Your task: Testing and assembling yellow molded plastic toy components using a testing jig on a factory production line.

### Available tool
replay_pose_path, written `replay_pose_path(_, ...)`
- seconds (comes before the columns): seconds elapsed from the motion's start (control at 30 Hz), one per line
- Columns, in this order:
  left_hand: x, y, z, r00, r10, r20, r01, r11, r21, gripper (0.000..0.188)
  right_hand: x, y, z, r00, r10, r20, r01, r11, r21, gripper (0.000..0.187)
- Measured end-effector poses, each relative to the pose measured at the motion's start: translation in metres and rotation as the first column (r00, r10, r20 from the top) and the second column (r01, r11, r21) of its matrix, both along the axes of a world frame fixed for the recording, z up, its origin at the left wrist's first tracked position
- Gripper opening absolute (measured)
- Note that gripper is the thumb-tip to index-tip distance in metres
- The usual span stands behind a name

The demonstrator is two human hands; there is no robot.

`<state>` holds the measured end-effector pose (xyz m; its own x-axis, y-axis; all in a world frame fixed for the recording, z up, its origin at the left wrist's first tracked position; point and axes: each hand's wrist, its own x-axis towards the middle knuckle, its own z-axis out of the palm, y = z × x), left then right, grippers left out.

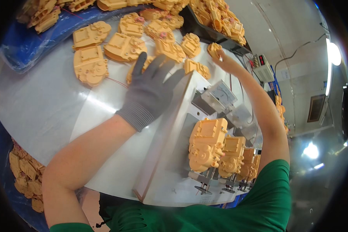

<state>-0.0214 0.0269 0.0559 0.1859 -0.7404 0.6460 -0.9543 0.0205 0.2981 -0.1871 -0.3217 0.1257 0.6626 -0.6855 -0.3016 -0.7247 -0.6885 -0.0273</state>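
Note:
My left hand point(151, 83), in a grey knit glove, is open with its fingers spread over the table. Just past its fingertips lies a yellow plastic housing point(170, 49), and another one is partly hidden behind the fingers. My right hand point(221, 60) is bare and stretched far out to the right. It is closed on a small yellow plastic housing point(214, 49), next to a black crate. Between my arms stands a metal test fixture, with a row of yellow housings point(207, 143) mounted upright on its clamps.
Several loose yellow housings point(91, 65) lie across the white table point(38, 100). A blue bin point(27, 50) and the black crate point(205, 33) are heaped with more. An analog meter point(222, 94) sits on the fixture. Beyond my right arm stands a power supply point(263, 69) with cables.

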Motion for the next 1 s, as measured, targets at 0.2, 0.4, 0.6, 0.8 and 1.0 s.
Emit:
replay_pose_path(0.2,0.0,0.006,0.006,0.999,0.005,0.033,-0.008,0.994,0.106,0.044,0.024,0.081,0.044,0.957,-0.033,0.29,-0.099,0.898,0.428,0.049)
replay_pose_path(0.4,-0.006,-0.006,-0.004,0.998,0.006,0.066,-0.007,1.0,0.015,0.042,-0.015,0.097,0.087,0.911,-0.124,0.393,-0.007,0.949,0.316,0.041)
replay_pose_path(0.6,-0.008,-0.002,-0.005,0.998,-0.055,0.021,0.058,0.99,-0.128,0.039,-0.073,0.184,0.12,0.924,-0.161,0.347,0.026,0.931,0.363,0.035)
replay_pose_path(0.8,-0.005,0.008,0.0,0.992,-0.115,0.06,0.124,0.974,-0.187,0.039,-0.128,0.25,0.168,0.881,-0.166,0.442,0.074,0.973,0.218,0.031)
replay_pose_path(1.0,0.018,0.019,0.022,0.991,-0.018,0.131,0.016,1.0,0.012,0.048,-0.142,0.275,0.212,0.809,-0.121,0.575,0.078,0.992,0.099,0.027)
